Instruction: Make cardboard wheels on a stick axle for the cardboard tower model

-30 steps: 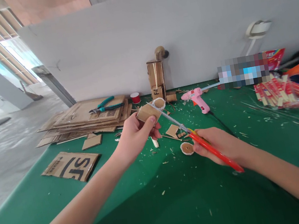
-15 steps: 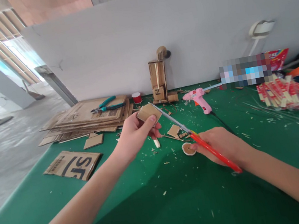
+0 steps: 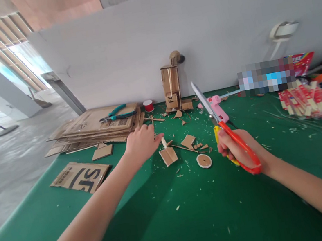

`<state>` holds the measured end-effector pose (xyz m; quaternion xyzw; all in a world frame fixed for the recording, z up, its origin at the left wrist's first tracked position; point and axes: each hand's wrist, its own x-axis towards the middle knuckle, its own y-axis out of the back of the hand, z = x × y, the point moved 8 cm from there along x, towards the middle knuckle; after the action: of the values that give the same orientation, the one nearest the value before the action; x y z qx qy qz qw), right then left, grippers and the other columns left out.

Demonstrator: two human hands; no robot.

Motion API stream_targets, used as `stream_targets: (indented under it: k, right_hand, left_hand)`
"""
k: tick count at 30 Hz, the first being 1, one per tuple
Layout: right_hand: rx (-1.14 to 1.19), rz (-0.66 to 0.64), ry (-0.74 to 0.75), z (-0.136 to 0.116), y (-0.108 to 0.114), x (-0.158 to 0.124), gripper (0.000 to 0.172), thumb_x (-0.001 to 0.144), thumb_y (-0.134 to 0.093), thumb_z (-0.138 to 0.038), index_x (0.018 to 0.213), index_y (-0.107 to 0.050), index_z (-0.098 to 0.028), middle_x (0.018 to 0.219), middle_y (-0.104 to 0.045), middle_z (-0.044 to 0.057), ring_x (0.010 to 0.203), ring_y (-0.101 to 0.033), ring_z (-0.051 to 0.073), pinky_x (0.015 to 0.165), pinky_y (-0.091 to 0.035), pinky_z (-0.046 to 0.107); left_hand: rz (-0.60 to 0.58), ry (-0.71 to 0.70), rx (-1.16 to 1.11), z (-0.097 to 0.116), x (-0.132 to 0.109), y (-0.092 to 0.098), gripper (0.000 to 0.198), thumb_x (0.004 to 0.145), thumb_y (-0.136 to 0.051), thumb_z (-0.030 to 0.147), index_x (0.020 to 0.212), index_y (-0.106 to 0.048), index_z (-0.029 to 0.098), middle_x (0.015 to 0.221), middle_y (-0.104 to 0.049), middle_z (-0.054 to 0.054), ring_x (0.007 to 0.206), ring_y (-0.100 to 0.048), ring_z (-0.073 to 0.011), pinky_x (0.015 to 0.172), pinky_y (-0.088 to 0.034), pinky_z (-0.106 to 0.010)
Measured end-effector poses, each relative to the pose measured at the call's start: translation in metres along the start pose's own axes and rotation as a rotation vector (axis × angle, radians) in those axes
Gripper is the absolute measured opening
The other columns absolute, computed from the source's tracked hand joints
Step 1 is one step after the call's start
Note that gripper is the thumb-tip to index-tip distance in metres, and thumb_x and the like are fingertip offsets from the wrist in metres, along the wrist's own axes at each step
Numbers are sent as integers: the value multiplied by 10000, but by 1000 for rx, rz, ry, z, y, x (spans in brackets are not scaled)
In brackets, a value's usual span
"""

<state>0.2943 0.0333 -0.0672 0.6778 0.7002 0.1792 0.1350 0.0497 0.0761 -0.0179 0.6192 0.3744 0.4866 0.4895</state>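
Note:
My right hand (image 3: 235, 144) grips a pair of scissors (image 3: 240, 144) with red and yellow handles, blades closed and pointing up and away. Just above the table, my left hand (image 3: 141, 142) is open, palm down, its thumb stretched out and its other fingertips partly hidden. Close to that thumb lie a short pale wooden stick (image 3: 164, 141) and a small cardboard piece (image 3: 169, 157). A round cardboard disc (image 3: 204, 161) with a white edge and a centre hole rests between the hands. Cardboard offcuts (image 3: 188, 142) are scattered behind it.
Stacked cardboard (image 3: 87, 127) with teal-handled pliers (image 3: 119, 113) on top stands at the left. A printed cardboard sheet (image 3: 80, 177) lies nearer. Against the grey partition (image 3: 136, 50) stands a cardboard build (image 3: 171, 87). Right of it are a pink glue gun (image 3: 218, 108) and red-wrapped sticks (image 3: 304, 101).
The small cardboard piece has left my left hand and now lies on the table. My left hand has moved left and slightly down. The scissors have swung away to the right, more upright.

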Motion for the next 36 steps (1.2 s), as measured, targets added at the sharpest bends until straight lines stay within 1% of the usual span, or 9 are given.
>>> stream_targets:
  k: [3, 10, 16, 19, 24, 28, 30, 33, 36]
  right_hand:
    - [9, -8, -7, 1, -1, 1, 583, 772, -431, -727, 569, -509, -186, 579, -564, 31, 482, -522, 124, 425, -414, 240]
    - [67, 11, 17, -2, 2, 1, 591, 780, -416, -725, 526, -467, -194, 557, -551, 32, 472, -519, 124, 406, -409, 234]
    - [3, 12, 48, -2, 3, 2, 583, 786, -428, -712, 527, -480, -192, 557, -559, 33, 490, -538, 140, 427, -424, 247]
    - [-60, -12, 105, -3, 2, 1, 556, 814, -442, -668, 542, -514, -187, 553, -563, 28, 513, -547, 146, 453, -437, 252]
    - [-15, -17, 74, 0, 4, 1, 547, 800, -465, -669, 549, -520, -186, 569, -583, 32, 515, -561, 143, 447, -443, 247]
    - [215, 3, -66, -1, -2, 0, 544, 758, -475, -708, 591, -510, -192, 640, -636, 64, 557, -625, 164, 379, -412, 220]
    - [350, -13, -140, -3, -11, -3, 530, 751, -482, -705, 610, -505, -194, 679, -664, 80, 569, -648, 173, 337, -371, 202]
    - [508, -81, -199, -10, -26, -7, 449, 723, -591, -617, 634, -535, -180, 685, -677, 82, 534, -640, 156, 321, -336, 189]
    - [585, -125, -167, -19, -33, -11, 351, 661, -714, -494, 699, -569, -177, 689, -681, 61, 544, -640, 148, 341, -354, 190]
  left_hand:
    - [39, 47, -129, 5, 29, -3, 338, 891, -433, 392, 1056, -574, 133, 1087, -613, -181, 1099, -522, -315, 883, -416, -414]
    - [-43, 157, -309, 42, 108, -47, 423, 878, -429, 473, 935, -663, 125, 1019, -669, -178, 954, -625, -275, 751, -465, -320]
    - [-9, 204, -401, 47, 121, -65, 308, 874, -476, 376, 939, -661, 139, 984, -678, -165, 922, -635, -263, 706, -465, -321]
    - [63, 152, -408, 47, 114, -53, 225, 873, -493, 301, 965, -637, 154, 1029, -654, -135, 940, -620, -241, 738, -463, -310]
    - [191, -50, -386, 50, 78, -14, 212, 914, -441, 261, 1055, -596, 231, 1172, -567, -72, 993, -584, -198, 818, -446, -294]
    - [366, -464, -320, 70, 22, 26, 265, 946, -370, 236, 1058, -611, 236, 1094, -586, -85, 993, -567, -202, 856, -428, -333]
    - [397, -598, -292, 78, -7, 37, 257, 937, -393, 222, 1065, -613, 261, 1063, -605, -81, 965, -570, -202, 836, -428, -345]
    - [384, -656, -248, 86, -36, 43, 242, 928, -404, 206, 984, -635, 255, 965, -638, -83, 866, -582, -201, 723, -435, -338]
    - [363, -652, -184, 93, -49, 38, 246, 927, -389, 199, 947, -630, 241, 927, -653, -81, 800, -584, -191, 637, -413, -322]
